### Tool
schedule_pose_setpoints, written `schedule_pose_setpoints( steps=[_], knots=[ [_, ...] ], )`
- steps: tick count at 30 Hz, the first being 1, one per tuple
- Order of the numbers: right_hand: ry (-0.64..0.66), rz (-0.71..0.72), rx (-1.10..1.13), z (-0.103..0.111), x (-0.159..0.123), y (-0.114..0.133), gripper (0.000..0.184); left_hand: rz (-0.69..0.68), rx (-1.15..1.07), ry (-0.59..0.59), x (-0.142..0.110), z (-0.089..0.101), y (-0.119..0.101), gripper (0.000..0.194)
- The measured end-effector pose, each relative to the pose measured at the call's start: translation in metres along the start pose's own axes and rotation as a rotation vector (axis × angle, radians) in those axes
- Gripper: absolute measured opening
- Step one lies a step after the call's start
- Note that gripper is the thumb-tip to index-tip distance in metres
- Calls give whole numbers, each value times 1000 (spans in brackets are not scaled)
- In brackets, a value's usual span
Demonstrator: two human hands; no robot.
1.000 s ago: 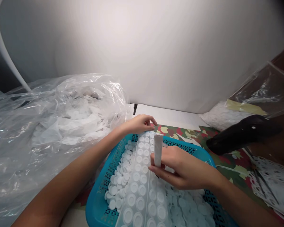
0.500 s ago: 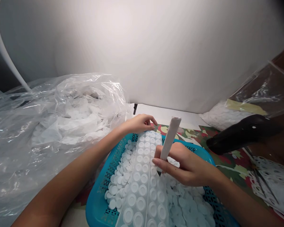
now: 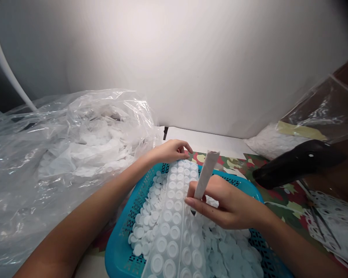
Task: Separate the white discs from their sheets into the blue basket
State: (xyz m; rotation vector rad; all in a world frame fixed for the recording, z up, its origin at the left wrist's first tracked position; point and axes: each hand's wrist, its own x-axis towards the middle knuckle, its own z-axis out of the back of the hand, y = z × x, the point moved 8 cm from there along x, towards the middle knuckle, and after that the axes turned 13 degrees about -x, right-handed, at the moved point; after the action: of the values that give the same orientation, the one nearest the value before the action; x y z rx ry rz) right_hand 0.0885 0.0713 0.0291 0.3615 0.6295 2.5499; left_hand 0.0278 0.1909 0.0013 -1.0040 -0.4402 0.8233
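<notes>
A long translucent plastic sheet [image 3: 180, 224] with rows of round white discs lies lengthwise across a blue perforated basket [image 3: 116, 247]. My left hand [image 3: 172, 150] is at the sheet's far end, with bent fingers gripping its edge; the thumb is hidden. In my right hand [image 3: 220, 200] is a flat white-wrapped tool [image 3: 206, 173], pinched between thumb and fingers, its upper end tilted up. A small dark tip shows below the fingers, over the sheet's right-hand rows. Loose white discs [image 3: 146, 222] fill the basket left of the sheet, and thin whitish pieces [image 3: 233, 251] lie to its right.
A large clear plastic bag [image 3: 95, 143] of white pieces lies at left. On the right are a black curved object [image 3: 298, 164], a clear bag of white material [image 3: 269, 141] and white perforated scraps [image 3: 333, 220]. A patterned cloth [image 3: 290, 197] lies underneath; a pale wall stands behind.
My right hand has shifted slightly down and left, bringing the tool lower over the sheet. My left hand and the basket look unmoved.
</notes>
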Motion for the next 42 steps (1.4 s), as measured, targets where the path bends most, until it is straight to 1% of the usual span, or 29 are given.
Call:
schedule_pose_setpoints(
  steps=[6, 13, 22, 25, 28, 31, 33, 34, 35, 36, 38, 40, 41, 42],
  knots=[
    [22, 10, -32, -1, 1, 2, 23, 1, -9, -5, 3, 1, 4, 24],
    [38, 14, -52, -2, 1, 3, 22, 6, -18, 0, 3, 1, 4, 24],
    [-2, 9, -65, -1, -1, 0, 23, -12, -4, -1, 2, 0, 4, 26],
    [46, 12, -133, -4, -1, 1, 23, -14, 3, -6, 3, 1, 5, 25],
    [153, 19, -216, -13, -1, 2, 25, -17, 8, -7, 3, 0, 6, 25],
    [253, 6, -274, -22, -1, 0, 22, -16, 11, -5, 4, 1, 6, 26],
    [262, 3, -268, -22, -2, 0, 22, -15, 11, -5, 4, 1, 5, 26],
    [232, 10, -234, -19, -2, 1, 23, -15, 10, -4, 4, 1, 5, 26],
    [172, 17, -179, -14, -1, 3, 23, -17, 8, -2, 4, 1, 5, 26],
    [86, 19, -109, -5, -1, 4, 23, -19, 6, -2, 3, 0, 4, 26],
    [-133, 7, 42, 15, -2, 4, 23, -24, 2, -2, 3, 0, 3, 26],
    [-329, -12, 142, 31, -6, 1, 19, -25, 5, -9, 2, 1, 3, 26],
    [-384, -20, 161, 35, -8, 0, 18, -24, 8, -14, 2, 1, 3, 27],
    [-401, -25, 168, 36, -8, -1, 18, -24, 10, -17, 2, 1, 4, 27]
  ],
)
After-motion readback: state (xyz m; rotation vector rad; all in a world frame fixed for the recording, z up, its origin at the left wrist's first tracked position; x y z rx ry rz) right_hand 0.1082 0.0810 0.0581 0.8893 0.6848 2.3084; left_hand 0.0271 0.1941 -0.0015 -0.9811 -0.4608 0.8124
